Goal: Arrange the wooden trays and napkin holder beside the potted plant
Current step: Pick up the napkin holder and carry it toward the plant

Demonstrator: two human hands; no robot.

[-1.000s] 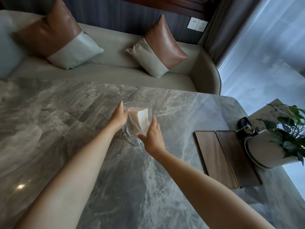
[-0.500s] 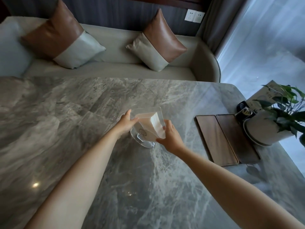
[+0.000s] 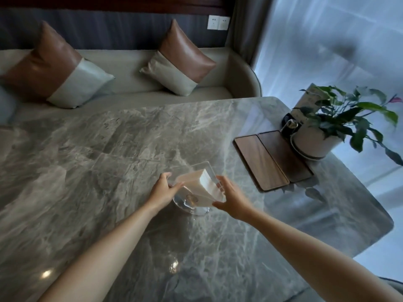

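Since the earlier frames the napkin holder (image 3: 197,190) is seen carried nearer and rightward across the table (image 3: 109,171), tilted, its clear round base just above the marble. It is gripped from both sides: the left hand (image 3: 162,191) is curled against its left face, fingers pinching the clear wall, and the right hand (image 3: 232,198) is closed on its right end, thumb on top. A small gold mark shows on the base, too blurred to be read. Bare marble lies open between the holder and the two wooden trays (image 3: 273,159), which are laid side by side, long edges touching, well clear of the table's near right corner. Just beyond them the potted plant (image 3: 316,140) is set on a saucer near the far right edge, touching or nearly touching the right tray. Farther off, a sofa (image 3: 130,83) with two cushions is placed along the table's far edge.
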